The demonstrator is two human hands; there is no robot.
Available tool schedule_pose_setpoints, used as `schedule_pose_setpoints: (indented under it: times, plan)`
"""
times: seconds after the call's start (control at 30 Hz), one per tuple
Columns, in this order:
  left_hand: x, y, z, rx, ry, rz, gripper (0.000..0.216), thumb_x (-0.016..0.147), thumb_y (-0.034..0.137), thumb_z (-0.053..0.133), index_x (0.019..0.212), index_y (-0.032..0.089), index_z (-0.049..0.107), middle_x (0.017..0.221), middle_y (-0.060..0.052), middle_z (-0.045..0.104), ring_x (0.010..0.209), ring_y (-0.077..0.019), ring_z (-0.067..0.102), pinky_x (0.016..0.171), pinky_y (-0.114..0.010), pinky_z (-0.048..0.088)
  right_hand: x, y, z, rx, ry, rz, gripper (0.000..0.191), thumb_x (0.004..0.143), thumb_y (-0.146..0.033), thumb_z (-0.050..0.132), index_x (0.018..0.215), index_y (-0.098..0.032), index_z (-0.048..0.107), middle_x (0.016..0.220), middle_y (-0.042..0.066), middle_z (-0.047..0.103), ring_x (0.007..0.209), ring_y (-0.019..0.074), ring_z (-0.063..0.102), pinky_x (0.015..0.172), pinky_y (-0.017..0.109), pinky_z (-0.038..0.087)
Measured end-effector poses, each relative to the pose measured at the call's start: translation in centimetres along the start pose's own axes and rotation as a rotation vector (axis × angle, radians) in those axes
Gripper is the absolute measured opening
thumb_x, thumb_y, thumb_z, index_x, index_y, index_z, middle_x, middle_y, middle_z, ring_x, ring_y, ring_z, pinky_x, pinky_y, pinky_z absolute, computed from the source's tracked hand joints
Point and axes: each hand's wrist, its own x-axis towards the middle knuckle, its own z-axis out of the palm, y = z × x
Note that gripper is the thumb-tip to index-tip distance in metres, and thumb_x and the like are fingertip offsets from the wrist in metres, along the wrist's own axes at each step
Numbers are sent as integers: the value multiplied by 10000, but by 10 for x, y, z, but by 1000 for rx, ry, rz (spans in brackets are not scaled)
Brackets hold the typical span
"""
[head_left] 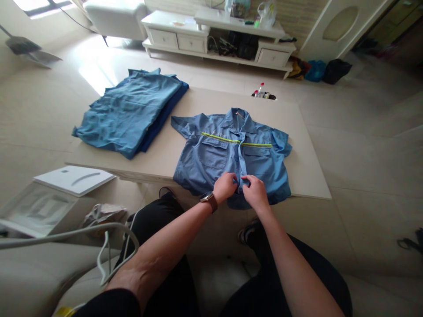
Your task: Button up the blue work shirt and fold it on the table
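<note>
Pinching the front placket of the light-blue short-sleeved work shirt (pixel 228 154) at its hem — left hand (pixel 224 187) and right hand (pixel 255 191), fingers closed on cloth; folded blue garments (pixel 128 110) at ten o'clock

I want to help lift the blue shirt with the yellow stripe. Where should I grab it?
Probably by its two shoulders, beside the collar, coming from the far side of the table. The shirt lies flat, front up, and its hem hangs over the near edge, where the left hand and right hand pinch the front strip.

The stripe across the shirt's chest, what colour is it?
Bright yellow-green, on the blue shirt, seen in the head view.
</note>
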Motion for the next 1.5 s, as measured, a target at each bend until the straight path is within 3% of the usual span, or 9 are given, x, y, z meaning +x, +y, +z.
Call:
schedule_pose_setpoints:
  times: [0.27, 0.67, 1.5]
  plan:
    - [3, -1, 5, 38, 12, 11, 200, 866, 130, 581, 1012, 202, 697, 1097, -93, 718, 989, -225, 669, 857, -317, 497, 1, -2, 0, -2, -10, 6, 396, 735, -77, 496, 1028, -197, 733, 1081, 92, 765, 993, 244, 694, 953, 350, 517]
    - [0, -3, -21, -134, 87, 141, 86, 868, 155, 673, 934, 203, 700, 967, -62, 755, 915, -206, 671, 850, -300, 490, 1, -15, -4, 74, 48, 75, 418, 818, -192, 510, 1212, -229, 646, 979, 82, 751, 786, 223, 689, 787, 331, 516]
    - [-3, -2, -17, -184, 148, 296, 178, 842, 64, 582, 920, 179, 694, 900, -32, 706, 802, -156, 618, 815, -272, 501, 2, -21, -4, 119, 113, -7, 377, 753, -213, 573, 1116, -203, 673, 918, 65, 732, 736, 200, 638, 768, 330, 513]
